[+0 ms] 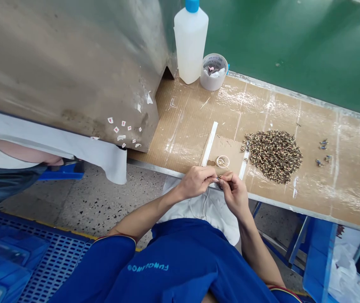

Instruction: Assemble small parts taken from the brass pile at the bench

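Note:
My left hand (198, 182) and my right hand (235, 191) meet over the front edge of the bench, fingertips almost touching. Both are closed in a pinch. Between the right fingertips a tiny brass-coloured part (220, 178) shows, mostly covered by the fingers. What the left fingers pinch is too small to make out. Just beyond the hands lies a clear round ring-like piece (222, 161) on a brown cardboard patch, flanked by two white strips (209, 144). Right of it spreads a heap of small brass-and-dark metal parts (274, 155).
Several blue-tipped small parts (323, 145) lie farther right. At the back stand a white bottle (190, 46) with a blue cap and a white tub (211, 82) holding scraps. A metal housing (72, 75) borders the left; a green surface (293, 42) lies behind. Another person's arm (25, 151) shows at left.

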`<state>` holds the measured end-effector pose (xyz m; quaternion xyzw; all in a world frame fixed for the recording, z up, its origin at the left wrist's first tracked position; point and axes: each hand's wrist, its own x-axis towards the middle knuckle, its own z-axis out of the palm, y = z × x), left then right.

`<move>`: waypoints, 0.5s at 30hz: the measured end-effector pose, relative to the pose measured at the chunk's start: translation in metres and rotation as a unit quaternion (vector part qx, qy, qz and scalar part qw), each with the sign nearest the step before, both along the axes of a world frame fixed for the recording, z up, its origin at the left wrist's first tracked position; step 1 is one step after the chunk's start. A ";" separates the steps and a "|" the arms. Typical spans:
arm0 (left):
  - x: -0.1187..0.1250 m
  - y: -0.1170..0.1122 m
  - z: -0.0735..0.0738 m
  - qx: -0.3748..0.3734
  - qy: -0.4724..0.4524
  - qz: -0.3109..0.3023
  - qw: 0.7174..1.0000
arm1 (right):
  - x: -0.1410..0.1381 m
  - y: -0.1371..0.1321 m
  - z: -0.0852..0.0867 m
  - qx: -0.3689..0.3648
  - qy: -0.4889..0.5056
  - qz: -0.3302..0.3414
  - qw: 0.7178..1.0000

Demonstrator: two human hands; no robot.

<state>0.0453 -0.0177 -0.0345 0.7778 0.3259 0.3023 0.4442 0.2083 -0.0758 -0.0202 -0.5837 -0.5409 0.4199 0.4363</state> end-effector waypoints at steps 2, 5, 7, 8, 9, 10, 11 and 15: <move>-0.001 0.001 -0.001 0.017 -0.005 -0.001 1.000 | -0.002 -0.001 -0.001 0.011 -0.008 -0.009 1.000; -0.004 0.003 0.001 0.022 -0.009 -0.019 1.000 | -0.001 -0.003 -0.004 0.006 0.022 -0.013 1.000; -0.005 0.004 0.004 0.015 -0.015 -0.021 1.000 | 0.003 -0.004 -0.005 -0.017 0.063 -0.011 0.998; -0.005 0.005 0.005 0.010 -0.020 -0.019 1.000 | 0.005 -0.004 -0.006 -0.032 0.084 -0.010 0.996; -0.006 0.005 0.007 0.005 -0.025 -0.017 1.000 | 0.008 -0.004 -0.007 -0.048 0.103 -0.008 0.994; -0.006 0.006 0.008 0.002 -0.028 -0.017 0.999 | 0.010 -0.004 -0.007 -0.062 0.117 -0.007 0.991; -0.006 0.007 0.009 0.001 -0.028 -0.020 0.999 | 0.012 -0.004 -0.008 -0.072 0.127 -0.008 0.989; -0.006 0.010 0.010 0.016 -0.017 -0.041 0.999 | 0.013 -0.003 -0.010 -0.076 0.148 -0.028 0.986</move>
